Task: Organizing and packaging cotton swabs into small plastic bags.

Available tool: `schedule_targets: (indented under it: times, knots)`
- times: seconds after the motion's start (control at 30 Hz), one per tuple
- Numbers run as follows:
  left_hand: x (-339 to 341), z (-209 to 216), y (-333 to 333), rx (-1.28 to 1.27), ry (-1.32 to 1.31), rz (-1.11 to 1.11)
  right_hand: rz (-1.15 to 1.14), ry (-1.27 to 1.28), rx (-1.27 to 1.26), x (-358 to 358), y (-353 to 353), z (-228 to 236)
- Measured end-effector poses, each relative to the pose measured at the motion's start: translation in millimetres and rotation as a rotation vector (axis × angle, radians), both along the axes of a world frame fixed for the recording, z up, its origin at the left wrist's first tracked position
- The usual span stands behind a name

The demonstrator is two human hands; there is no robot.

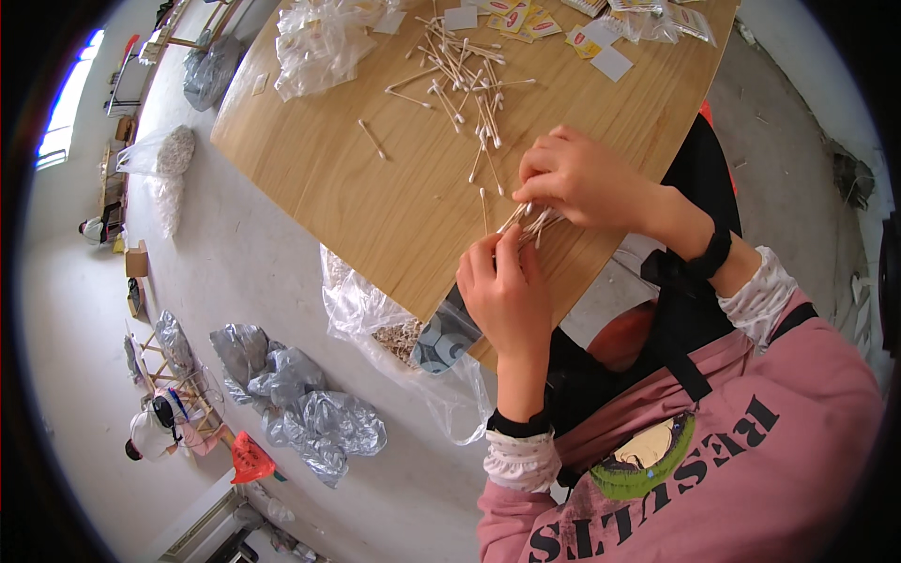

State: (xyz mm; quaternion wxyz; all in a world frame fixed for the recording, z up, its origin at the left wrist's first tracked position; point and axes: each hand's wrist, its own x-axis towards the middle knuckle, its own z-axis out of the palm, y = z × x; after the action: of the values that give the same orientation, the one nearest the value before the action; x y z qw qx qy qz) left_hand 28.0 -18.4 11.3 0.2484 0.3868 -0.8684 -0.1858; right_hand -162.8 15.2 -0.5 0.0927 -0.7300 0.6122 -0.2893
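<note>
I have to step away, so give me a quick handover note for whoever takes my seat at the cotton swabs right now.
Left hand: closed around a small bundle of cotton swabs at the near edge of the wooden table.
Right hand: fingers pinching the same bundle from above.
Loose swabs lie scattered further up the table, beside clear plastic bags and small packets.
Done: one bundle gathered in hand.
Left: the loose pile is still unsorted.

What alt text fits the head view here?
Both hands, left hand and right hand, pinch a small bundle of white-tipped cotton swabs over a light wooden table. More loose swabs and clear plastic bags lie farther back.
</note>
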Motion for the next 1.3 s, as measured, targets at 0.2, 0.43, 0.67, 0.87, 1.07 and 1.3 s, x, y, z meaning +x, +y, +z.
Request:
schedule_targets:
  times: [0.2,0.43,0.67,0.87,1.07,1.3]
  knots:
    - [-2.8,10.4,24.9,-0.011,-0.076,0.044,-0.02,-0.143,-0.03,2.7,4.4,5.5]
    - [-21.3,-13.4,34.4,-0.016,-0.288,-0.122,0.204,0.153,-0.233,4.7,-53.3,4.5]
    - [-24.4,-15.6,40.0,0.055,-0.327,-0.109,0.083,0.278,-0.101,-23.6,-53.6,2.6]
    - [-25.9,-16.0,40.6,0.037,-0.348,-0.097,-0.114,0.177,-0.041,-36.0,-37.3,1.2]
    - [-30.0,-18.5,32.7,-0.015,-0.377,-0.087,-0.07,-0.077,-0.077,-29.0,6.5,-4.2]
    - [-43.1,-23.7,4.6,-0.082,-0.367,-0.068,-0.147,-0.073,-0.11,-12.4,19.5,-8.0]
